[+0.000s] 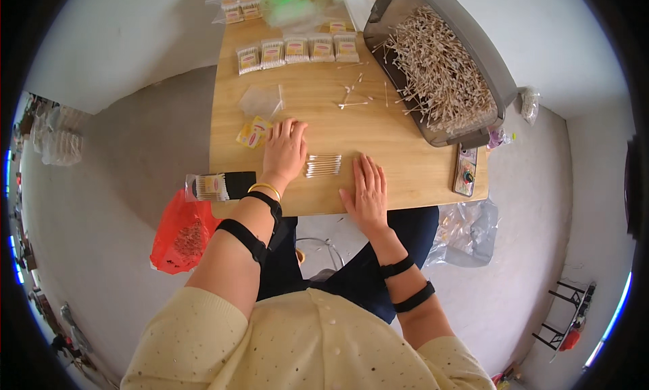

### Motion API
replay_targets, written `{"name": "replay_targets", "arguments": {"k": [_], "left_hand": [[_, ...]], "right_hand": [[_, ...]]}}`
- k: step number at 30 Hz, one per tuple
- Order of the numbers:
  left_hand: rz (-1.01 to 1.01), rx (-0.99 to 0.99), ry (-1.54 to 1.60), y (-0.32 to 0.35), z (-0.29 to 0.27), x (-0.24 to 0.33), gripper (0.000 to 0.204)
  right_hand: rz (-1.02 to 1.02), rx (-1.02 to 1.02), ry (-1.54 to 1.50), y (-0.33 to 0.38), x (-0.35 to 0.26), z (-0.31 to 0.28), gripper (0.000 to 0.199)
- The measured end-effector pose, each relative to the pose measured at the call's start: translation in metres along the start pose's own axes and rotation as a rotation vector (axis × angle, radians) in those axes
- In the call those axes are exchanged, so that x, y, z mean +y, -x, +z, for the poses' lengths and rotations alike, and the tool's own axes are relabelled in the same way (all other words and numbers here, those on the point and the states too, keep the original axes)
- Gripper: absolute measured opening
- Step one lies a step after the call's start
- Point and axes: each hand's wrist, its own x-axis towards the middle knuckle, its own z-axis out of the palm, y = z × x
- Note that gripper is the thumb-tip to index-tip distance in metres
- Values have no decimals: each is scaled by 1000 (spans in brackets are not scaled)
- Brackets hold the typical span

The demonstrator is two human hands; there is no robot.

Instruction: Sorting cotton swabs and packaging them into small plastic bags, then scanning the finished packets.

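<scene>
A flat, phone-like object (464, 170) with a patterned face lies at the right edge of the table (424, 178), near a small purple item (499, 138). A translucent grey plastic bag (466, 234) is below that side and a red plastic bag (167, 238) below the left, both above the grey floor (517, 268). Far right, a black frame (580, 312) stands near the pale wall (602, 207), with a red object (570, 340) beside it.

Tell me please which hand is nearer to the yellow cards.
Left. The left hand lies just right of the yellow cards; the right hand is farther, beyond the swab row.
</scene>
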Motion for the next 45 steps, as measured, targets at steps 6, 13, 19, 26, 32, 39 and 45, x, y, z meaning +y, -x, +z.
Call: {"name": "replay_targets", "arguments": {"k": [6, 13, 19, 26, 32, 39, 45], "left_hand": [[-42, -35, -11, 0, 1, 1, 33], [-52, -32, -9, 0, -2, -1, 38], [-53, -42, -7, 0, -1, 0, 39], [-58, -34, 1, -1, 1, -1, 36], [-50, -23, -5, -1, 1, -1, 35], [-57, -32, 7, 0, 0, -1, 38], [-64, -49, 17, 0, 0, -1, 39]], "right_hand": [[37, -8, 66, 0, -6, 3, 75], [62, 41, -59, -4, -10, -2, 73], [-35, 79, -306, -10, -16, 1, 52], [-164, 68, -329, -26, -32, 17, 42], [-127, 66, -327, -28, -33, 22, 41], [-141, 57, -276, -29, -34, 22, 43], [-97, 74, -273, -31, -36, 21, 44]]}}
